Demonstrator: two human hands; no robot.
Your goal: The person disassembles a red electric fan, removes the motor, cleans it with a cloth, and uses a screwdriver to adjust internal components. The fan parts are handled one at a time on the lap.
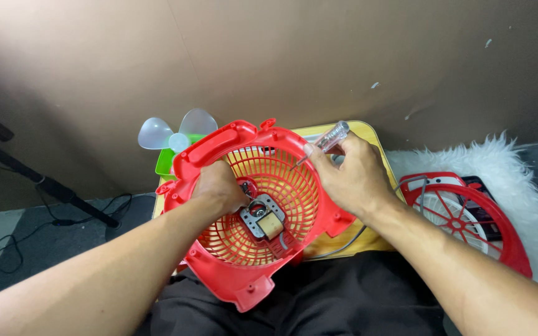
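Screwdriver, clear-handled, sits clamped in the right hand's fingers just above frame centre, its tip angled down-left into the red fan housing. The left hand's fingers are curled inside the grille, gripping beside the metal motor. Around the housing lie a yellow surface, a second red fan cover on white fur at right, and clear blades at upper left.
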